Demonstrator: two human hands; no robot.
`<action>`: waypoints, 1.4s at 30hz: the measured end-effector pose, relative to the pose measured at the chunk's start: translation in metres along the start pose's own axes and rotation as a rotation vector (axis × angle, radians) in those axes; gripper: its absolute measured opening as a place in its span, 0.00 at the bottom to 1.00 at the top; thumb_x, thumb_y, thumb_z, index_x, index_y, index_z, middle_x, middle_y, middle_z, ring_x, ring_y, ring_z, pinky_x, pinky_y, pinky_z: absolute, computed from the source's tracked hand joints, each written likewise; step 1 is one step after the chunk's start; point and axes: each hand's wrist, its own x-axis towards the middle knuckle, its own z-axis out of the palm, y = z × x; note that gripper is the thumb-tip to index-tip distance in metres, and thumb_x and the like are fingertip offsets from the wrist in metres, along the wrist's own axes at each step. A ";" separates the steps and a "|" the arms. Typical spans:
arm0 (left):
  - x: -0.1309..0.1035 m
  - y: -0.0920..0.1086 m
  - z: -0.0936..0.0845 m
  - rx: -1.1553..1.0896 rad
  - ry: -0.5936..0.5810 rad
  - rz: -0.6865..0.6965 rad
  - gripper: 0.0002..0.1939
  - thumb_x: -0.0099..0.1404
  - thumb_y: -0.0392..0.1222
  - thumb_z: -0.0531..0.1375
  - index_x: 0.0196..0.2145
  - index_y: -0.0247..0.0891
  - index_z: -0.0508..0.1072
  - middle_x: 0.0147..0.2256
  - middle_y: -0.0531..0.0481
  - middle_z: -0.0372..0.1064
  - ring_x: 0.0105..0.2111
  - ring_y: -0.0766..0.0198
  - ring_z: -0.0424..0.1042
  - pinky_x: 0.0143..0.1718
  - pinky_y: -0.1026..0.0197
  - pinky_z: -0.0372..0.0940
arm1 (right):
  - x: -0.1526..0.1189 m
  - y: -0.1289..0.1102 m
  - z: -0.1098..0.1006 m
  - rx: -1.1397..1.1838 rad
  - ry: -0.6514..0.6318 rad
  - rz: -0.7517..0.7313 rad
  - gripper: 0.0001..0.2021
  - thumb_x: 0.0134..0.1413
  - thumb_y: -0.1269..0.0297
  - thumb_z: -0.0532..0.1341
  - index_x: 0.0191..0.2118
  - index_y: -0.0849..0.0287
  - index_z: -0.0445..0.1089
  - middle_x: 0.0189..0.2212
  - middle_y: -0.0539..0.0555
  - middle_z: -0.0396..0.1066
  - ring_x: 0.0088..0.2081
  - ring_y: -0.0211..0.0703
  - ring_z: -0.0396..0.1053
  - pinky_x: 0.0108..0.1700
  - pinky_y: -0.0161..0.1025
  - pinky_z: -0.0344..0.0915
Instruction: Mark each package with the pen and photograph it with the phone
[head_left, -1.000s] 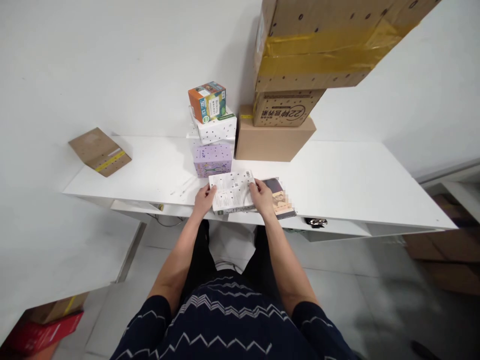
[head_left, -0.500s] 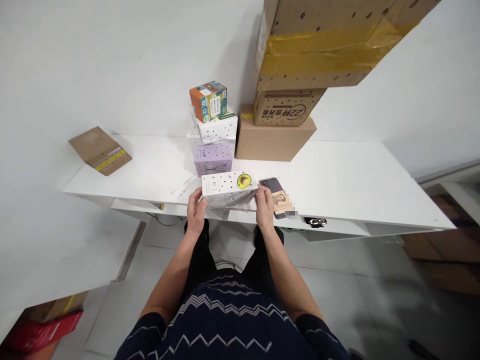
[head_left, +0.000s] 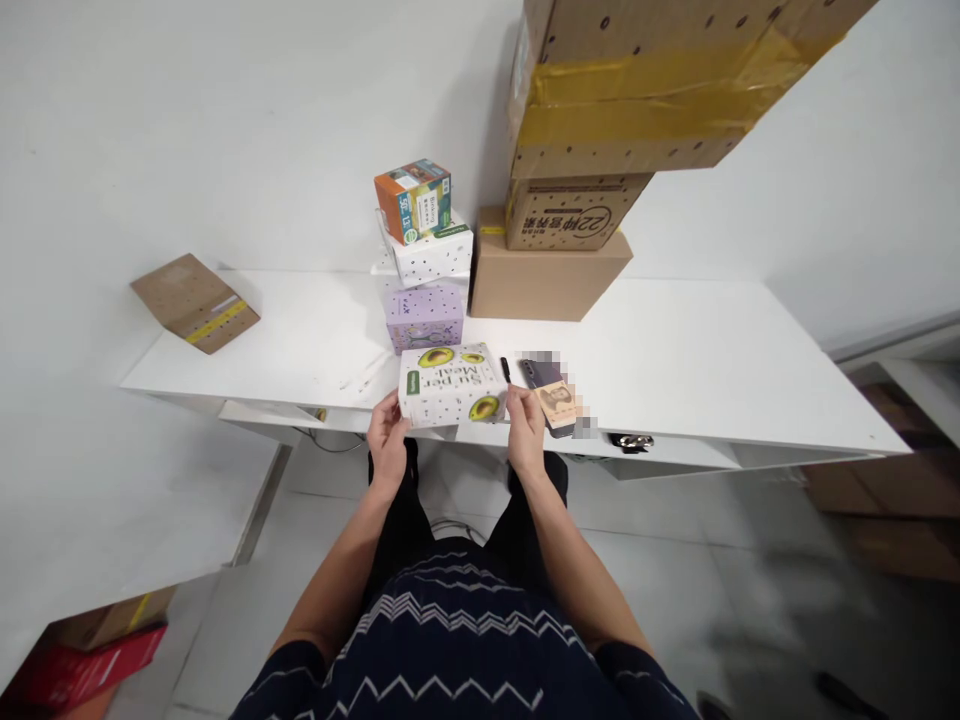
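Between my two hands is a white "Super Meal" box (head_left: 453, 386) with avocado pictures and dark specks. Its lettering reads upside down from my side. My left hand (head_left: 388, 440) grips the left end, and my right hand (head_left: 526, 425) grips the right end. Just behind the box stands a purple carton (head_left: 425, 318). A black pen-like item (head_left: 505, 370) lies by the box's right end. To the right of my right hand is a phone (head_left: 555, 400) with a portrait on its case.
Behind the purple carton, an orange-and-blue box (head_left: 415, 202) rests on a white speckled box (head_left: 435, 257). Brown cartons (head_left: 551, 285) are stacked high at the back right. A tilted cardboard piece (head_left: 196, 302) sits at the left end of the white table (head_left: 675, 370).
The white box has turned in my hands, so its broad printed face now shows instead of a narrow side. The black pen-like item has come into view.
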 end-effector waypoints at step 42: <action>0.003 0.008 0.027 0.689 -0.056 0.460 0.10 0.65 0.44 0.58 0.44 0.40 0.74 0.47 0.40 0.67 0.54 0.50 0.64 0.60 0.44 0.58 | 0.029 -0.025 -0.008 0.235 0.055 0.086 0.12 0.54 0.55 0.59 0.35 0.52 0.56 0.17 0.40 0.65 0.16 0.36 0.67 0.19 0.32 0.60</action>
